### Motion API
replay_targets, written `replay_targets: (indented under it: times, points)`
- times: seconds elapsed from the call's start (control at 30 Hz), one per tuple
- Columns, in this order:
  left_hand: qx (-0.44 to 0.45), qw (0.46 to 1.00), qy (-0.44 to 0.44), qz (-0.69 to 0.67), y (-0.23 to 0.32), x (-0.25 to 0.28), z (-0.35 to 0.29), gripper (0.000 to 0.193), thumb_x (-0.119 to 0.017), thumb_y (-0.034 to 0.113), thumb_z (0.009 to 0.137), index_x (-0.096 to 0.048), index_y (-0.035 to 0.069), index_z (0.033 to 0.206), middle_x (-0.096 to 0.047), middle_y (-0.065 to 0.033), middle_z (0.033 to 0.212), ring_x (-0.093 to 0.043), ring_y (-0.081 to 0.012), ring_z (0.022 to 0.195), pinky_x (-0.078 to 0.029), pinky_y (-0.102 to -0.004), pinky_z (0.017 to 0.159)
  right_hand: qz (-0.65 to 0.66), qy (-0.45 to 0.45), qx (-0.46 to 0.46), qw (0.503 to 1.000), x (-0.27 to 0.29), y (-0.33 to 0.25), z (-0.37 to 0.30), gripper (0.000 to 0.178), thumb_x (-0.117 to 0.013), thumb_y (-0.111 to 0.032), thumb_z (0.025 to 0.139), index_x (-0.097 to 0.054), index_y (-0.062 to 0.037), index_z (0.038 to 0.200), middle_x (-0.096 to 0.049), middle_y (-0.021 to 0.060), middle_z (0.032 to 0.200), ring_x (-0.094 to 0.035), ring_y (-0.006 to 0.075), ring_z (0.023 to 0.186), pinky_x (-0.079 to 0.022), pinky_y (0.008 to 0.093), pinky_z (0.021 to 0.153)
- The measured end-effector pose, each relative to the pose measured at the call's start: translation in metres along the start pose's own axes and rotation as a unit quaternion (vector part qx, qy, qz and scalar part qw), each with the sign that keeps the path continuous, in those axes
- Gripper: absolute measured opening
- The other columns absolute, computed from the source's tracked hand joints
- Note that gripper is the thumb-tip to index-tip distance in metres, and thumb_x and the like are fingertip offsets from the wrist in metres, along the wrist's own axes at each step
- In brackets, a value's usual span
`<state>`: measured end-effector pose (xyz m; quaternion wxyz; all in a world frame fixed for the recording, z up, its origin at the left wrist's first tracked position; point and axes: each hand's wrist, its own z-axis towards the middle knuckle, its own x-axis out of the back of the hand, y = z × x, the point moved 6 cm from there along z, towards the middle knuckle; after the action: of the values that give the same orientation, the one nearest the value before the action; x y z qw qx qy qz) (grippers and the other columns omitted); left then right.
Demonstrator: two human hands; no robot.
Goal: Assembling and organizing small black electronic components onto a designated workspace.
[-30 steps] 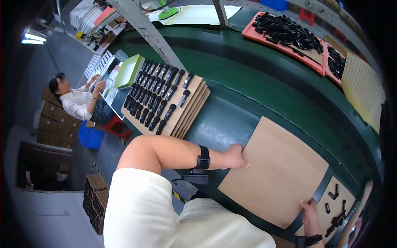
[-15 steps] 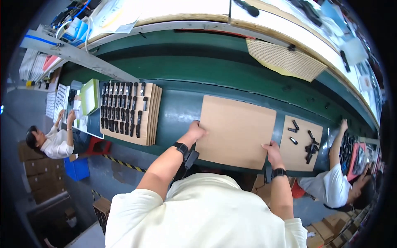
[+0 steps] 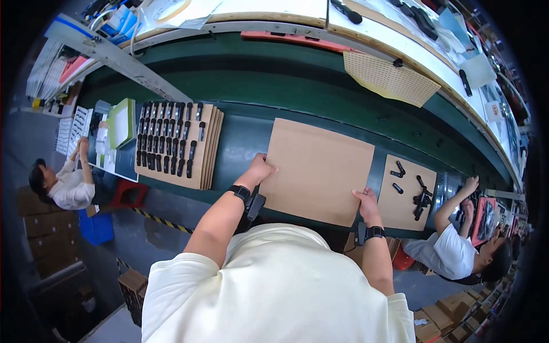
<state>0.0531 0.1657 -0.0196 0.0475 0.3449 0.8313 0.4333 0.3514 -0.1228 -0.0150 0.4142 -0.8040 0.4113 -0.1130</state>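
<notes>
Head view: left hand [image 3: 261, 169] and right hand [image 3: 367, 204] are pinching bare cardboard sheet [image 3: 318, 173]; black microphones [image 3: 170, 127] are lying left of it.

Grn bench [image 3: 240, 134] w/ cardbd sheets [image 3: 320, 171]

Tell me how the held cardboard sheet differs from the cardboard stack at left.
The held cardboard sheet is bare, while the cardboard stack carries rows of black microphone-shaped devices. The stack shows several layered edges; the sheet shows none. The left hand and right hand touch the sheet, not the stack. Both are brown.
</notes>
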Motion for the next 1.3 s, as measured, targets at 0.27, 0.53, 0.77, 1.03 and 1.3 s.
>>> replay_targets:
  times: [0.27, 0.53, 0.77, 1.03, 1.3]
  points:
    - [0.010, 1.000, 0.026, -0.006, 0.034, 0.034, -0.029, 0.054, -0.081, 0.000, 0.070, -0.054, -0.008, 0.116, -0.064, -0.0181, 0.110, -0.064, -0.0275, 0.100, -0.052, -0.0375, 0.086, -0.060, -0.004, -0.002, 0.998, -0.013, -0.019, 0.001, 0.033, -0.070, 0.000, 0.082, -0.057, 0.0013, 0.112, -0.068, 0.0105, 0.110, -0.065, 0.0212, 0.100, -0.050, 0.0324, 0.091]
    - [0.020, 0.999, 0.046, -0.002, 0.061, 0.139, -0.060, 0.052, -0.080, 0.000, 0.071, -0.055, -0.010, 0.115, -0.065, -0.0177, 0.107, -0.064, -0.0281, 0.099, -0.051, -0.0361, 0.086, -0.058, -0.073, -0.028, 0.995, -0.114, -0.064, -0.014, 0.030, -0.066, 0.003, 0.083, -0.056, 0.0024, 0.111, -0.067, 0.0139, 0.113, -0.065, 0.0246, 0.102, -0.050, 0.0346, 0.093]
    - [-0.025, 0.998, 0.049, -0.030, 0.068, 0.250, -0.070, 0.045, -0.081, 0.003, 0.069, -0.063, -0.008, 0.108, -0.068, -0.0181, 0.103, -0.067, -0.0275, 0.090, -0.053, -0.0376, 0.078, -0.062, -0.106, -0.026, 0.992, -0.242, -0.076, -0.042, 0.030, -0.063, -0.002, 0.087, -0.054, 0.0050, 0.116, -0.066, 0.0154, 0.115, -0.064, 0.0262, 0.104, -0.049, 0.0359, 0.096]
    - [-0.005, 0.999, 0.037, -0.008, 0.026, 0.388, -0.065, 0.045, -0.076, -0.003, 0.073, -0.057, -0.013, 0.112, -0.067, -0.0174, 0.104, -0.067, -0.0251, 0.093, -0.053, -0.0346, 0.082, -0.067, -0.111, -0.037, 0.991, -0.380, -0.032, -0.068, 0.034, -0.063, -0.001, 0.086, -0.056, 0.0072, 0.118, -0.066, 0.0163, 0.115, -0.064, 0.0265, 0.105, -0.049, 0.0370, 0.096]
    - [-0.025, 0.996, 0.076, -0.026, -0.015, 0.520, -0.048, 0.043, -0.076, -0.003, 0.075, -0.059, -0.010, 0.113, -0.067, -0.0146, 0.103, -0.067, -0.0247, 0.091, -0.053, -0.0351, 0.081, -0.035, -0.111, -0.055, 0.992, -0.497, 0.015, -0.078, 0.045, -0.068, 0.002, 0.081, -0.049, 0.0092, 0.121, -0.064, 0.0204, 0.115, -0.064, 0.0289, 0.104, -0.051, 0.0403, 0.093]
